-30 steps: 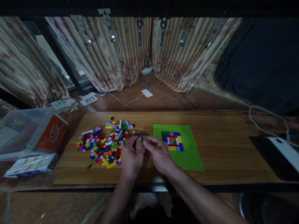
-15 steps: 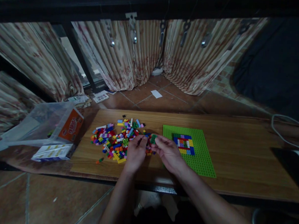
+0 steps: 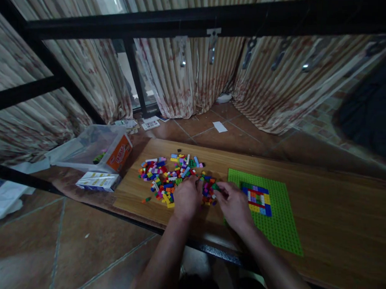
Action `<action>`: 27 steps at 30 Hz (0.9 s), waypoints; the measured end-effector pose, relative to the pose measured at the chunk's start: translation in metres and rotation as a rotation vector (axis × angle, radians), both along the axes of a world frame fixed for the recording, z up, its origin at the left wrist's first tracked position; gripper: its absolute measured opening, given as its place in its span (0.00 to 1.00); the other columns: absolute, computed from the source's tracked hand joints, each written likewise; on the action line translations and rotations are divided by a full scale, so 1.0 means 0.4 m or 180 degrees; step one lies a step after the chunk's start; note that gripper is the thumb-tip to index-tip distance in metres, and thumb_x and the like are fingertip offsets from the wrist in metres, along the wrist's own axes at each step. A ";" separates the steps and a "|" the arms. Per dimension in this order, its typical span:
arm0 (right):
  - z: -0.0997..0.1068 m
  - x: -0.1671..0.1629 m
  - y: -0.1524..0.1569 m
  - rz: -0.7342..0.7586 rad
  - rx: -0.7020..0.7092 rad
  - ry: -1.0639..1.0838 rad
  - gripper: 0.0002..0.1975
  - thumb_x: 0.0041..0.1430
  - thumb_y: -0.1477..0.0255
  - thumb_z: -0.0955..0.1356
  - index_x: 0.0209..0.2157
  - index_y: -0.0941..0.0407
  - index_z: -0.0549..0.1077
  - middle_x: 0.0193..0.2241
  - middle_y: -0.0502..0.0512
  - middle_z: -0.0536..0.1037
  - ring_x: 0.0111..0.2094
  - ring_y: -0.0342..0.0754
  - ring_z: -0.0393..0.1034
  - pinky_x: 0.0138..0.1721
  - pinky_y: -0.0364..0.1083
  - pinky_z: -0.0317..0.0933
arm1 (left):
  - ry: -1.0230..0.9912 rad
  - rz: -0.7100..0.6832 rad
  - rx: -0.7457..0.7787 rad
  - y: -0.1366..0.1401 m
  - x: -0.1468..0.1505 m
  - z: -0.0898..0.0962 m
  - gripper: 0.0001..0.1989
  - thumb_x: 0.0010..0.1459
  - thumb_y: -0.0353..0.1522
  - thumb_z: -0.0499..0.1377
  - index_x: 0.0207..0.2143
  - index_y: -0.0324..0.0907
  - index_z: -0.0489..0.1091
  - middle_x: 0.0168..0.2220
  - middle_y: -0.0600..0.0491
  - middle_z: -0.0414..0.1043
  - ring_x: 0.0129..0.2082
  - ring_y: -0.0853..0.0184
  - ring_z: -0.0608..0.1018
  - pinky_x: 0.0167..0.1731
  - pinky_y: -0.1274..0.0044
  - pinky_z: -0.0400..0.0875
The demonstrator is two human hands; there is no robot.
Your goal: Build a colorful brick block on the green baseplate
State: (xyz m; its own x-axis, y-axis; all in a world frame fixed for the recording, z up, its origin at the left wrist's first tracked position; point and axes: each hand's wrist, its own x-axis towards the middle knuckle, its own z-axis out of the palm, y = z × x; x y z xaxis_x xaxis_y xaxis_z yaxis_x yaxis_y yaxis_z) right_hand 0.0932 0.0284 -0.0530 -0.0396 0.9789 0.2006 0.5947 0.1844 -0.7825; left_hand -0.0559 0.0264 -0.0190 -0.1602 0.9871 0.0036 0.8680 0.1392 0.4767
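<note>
My left hand (image 3: 187, 198) is low over the right side of a loose pile of coloured toy bricks (image 3: 167, 188), its fingers curled together. What it pinches, if anything, is hidden behind the hand. Between the thumb and fingers of my right hand (image 3: 237, 204) is a green brick (image 3: 215, 186), partly covered by the fingertips. That hand is between the pile and a lime-green baseplate (image 3: 280, 225), over the plate's left edge. A rectangular frame of blue, red, yellow and purple bricks (image 3: 267, 209) sits on the baseplate, with white bricks inside it.
The bench (image 3: 324, 210) has a wooden top. At its left are a clear plastic bin (image 3: 93, 151) with an orange label and a white-and-blue box (image 3: 98, 181). Dark metal rails (image 3: 198, 29) and striped curtains (image 3: 179, 84) stand behind. Paper (image 3: 219, 127) lies on the tiled floor.
The view has swung left, so the scene sits further right. My hands have moved apart; the left has dipped towards the pile, while the right keeps the green brick.
</note>
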 end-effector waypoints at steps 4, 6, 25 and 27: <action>-0.001 -0.006 0.000 0.0081 0.0072 -0.0110 0.11 0.58 0.68 0.65 0.40 0.55 0.75 0.37 0.58 0.78 0.38 0.52 0.74 0.42 0.52 0.67 | 0.0060 0.0059 -0.0058 0.000 0.001 0.005 0.13 0.63 0.39 0.52 0.39 0.43 0.73 0.37 0.46 0.79 0.38 0.61 0.80 0.36 0.75 0.67; 0.000 -0.007 -0.002 0.0111 0.0063 -0.0116 0.11 0.59 0.68 0.65 0.41 0.55 0.75 0.37 0.57 0.78 0.38 0.52 0.74 0.42 0.52 0.67 | 0.0061 0.0089 -0.0084 -0.001 0.001 0.008 0.13 0.63 0.39 0.52 0.40 0.43 0.73 0.37 0.46 0.79 0.39 0.60 0.80 0.37 0.75 0.67; 0.023 -0.135 0.234 0.0648 0.0318 -0.1372 0.09 0.55 0.72 0.68 0.38 0.52 0.78 0.36 0.55 0.78 0.36 0.50 0.72 0.38 0.47 0.62 | -0.0579 0.0283 -0.0013 -0.018 -0.044 0.036 0.11 0.62 0.34 0.52 0.40 0.44 0.73 0.36 0.48 0.79 0.37 0.60 0.80 0.37 0.74 0.69; 0.016 -0.141 0.247 0.0679 0.0345 -0.1573 0.09 0.55 0.71 0.68 0.38 0.51 0.79 0.35 0.55 0.78 0.35 0.50 0.72 0.37 0.46 0.61 | -0.0607 0.0288 -0.0020 -0.019 -0.047 0.038 0.11 0.62 0.34 0.52 0.41 0.44 0.73 0.36 0.48 0.79 0.37 0.60 0.80 0.37 0.73 0.69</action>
